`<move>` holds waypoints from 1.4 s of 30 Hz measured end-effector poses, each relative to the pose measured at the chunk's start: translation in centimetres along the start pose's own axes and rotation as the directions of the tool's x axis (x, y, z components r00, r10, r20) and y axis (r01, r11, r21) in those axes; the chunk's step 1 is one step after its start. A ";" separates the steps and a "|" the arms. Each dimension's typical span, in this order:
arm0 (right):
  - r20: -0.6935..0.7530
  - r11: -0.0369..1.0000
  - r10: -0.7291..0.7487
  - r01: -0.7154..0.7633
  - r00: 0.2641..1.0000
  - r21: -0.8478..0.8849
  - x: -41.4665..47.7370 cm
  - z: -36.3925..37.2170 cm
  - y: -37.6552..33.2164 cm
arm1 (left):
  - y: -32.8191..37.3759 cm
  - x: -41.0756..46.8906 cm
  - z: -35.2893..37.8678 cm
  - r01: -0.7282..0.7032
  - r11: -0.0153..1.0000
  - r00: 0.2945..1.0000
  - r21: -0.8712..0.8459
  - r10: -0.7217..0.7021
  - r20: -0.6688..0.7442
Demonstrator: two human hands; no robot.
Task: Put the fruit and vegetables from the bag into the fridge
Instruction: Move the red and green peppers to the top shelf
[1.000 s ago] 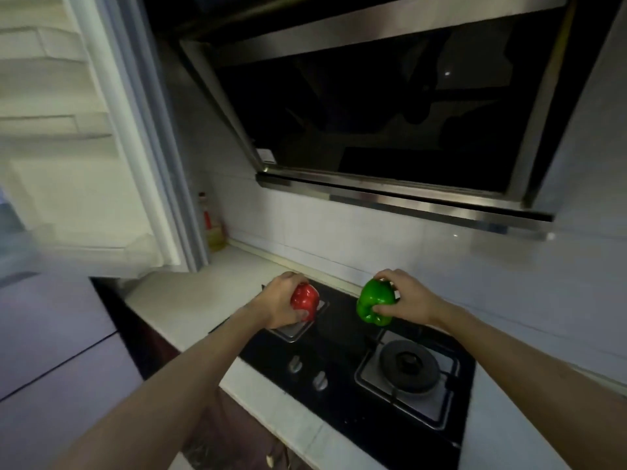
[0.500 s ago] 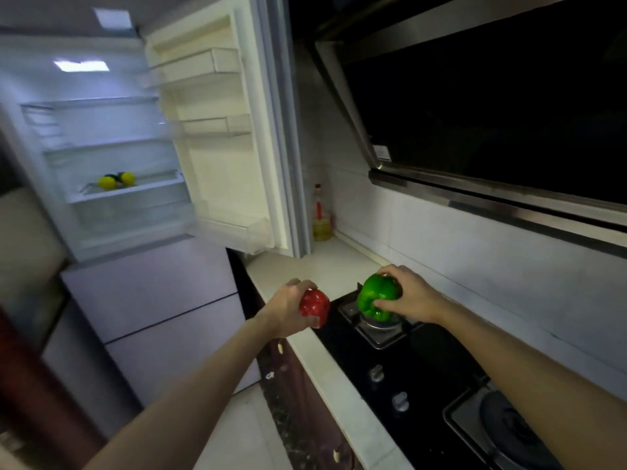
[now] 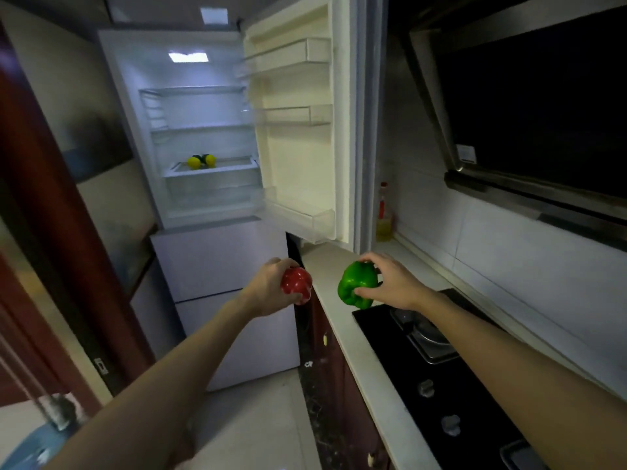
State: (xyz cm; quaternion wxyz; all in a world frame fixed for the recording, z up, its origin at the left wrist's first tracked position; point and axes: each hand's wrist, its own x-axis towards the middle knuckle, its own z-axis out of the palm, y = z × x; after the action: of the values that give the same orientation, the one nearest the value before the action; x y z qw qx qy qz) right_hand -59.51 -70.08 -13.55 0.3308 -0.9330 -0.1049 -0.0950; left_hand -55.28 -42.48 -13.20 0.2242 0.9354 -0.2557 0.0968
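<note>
White open fridge (image 3: 203,130): two yellow round fruits (image 3: 194,162) lodged at the left of a lower shelf. Glossy red bell pepper (image 3: 297,284): clasped in the curled left hand (image 3: 268,290), held just off the pale stone countertop's (image 3: 325,266) front edge. Glossy green bell pepper (image 3: 358,283): gripped by the right hand (image 3: 393,283) above that edge. Both judged light, firm, hollow and waxy-slick, and best cupped round the body.

Both arms stretch forward toward the fridge (image 3: 220,259). The left hand (image 3: 268,290) grips a red pepper (image 3: 298,283); the right hand (image 3: 393,283), farther from the fridge, grips a green pepper (image 3: 356,283).
</note>
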 end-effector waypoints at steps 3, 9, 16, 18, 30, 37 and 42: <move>0.008 1.000 -0.015 0.015 1.000 0.001 1.9 0.1 -1.6 | -1.3 0.4 -1.0 0.021 1.000 1.000 -0.006 -0.021 -0.022; 0.008 0.999 -0.044 0.044 0.999 -0.016 6.1 1.6 -4.2 | -4.3 2.1 -3.4 0.023 0.999 0.996 -0.036 -0.026 -0.090; 0.010 0.996 -0.089 0.089 0.996 -0.015 11.5 4.7 -8.6 | -10.0 2.4 -7.3 0.056 0.998 0.987 -0.017 -0.058 -0.150; 0.009 0.995 -0.103 0.103 0.995 -0.009 13.2 5.6 -9.8 | -12.0 2.6 -8.5 0.075 0.997 0.984 -0.006 -0.075 -0.163; -0.087 0.991 -0.131 0.131 0.988 -0.008 21.8 10.4 -15.1 | -22.1 3.6 -14.3 0.121 0.992 0.977 0.033 -0.113 -0.178; -0.065 0.985 -0.171 0.170 0.983 -0.013 27.1 12.6 -16.1 | -26.2 5.8 -15.7 0.133 0.991 0.968 0.026 -0.125 -0.220; -0.050 0.976 -0.218 0.218 0.975 -0.006 32.7 13.6 -16.6 | -29.1 8.1 -16.7 0.182 0.981 0.961 0.072 -0.162 -0.223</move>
State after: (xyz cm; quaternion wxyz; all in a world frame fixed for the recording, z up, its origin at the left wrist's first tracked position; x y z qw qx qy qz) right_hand -30.90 -44.51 -5.92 0.3208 -0.9132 -0.1984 -0.1544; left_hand -34.26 -15.77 -6.82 0.2150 0.9474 -0.1427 0.1895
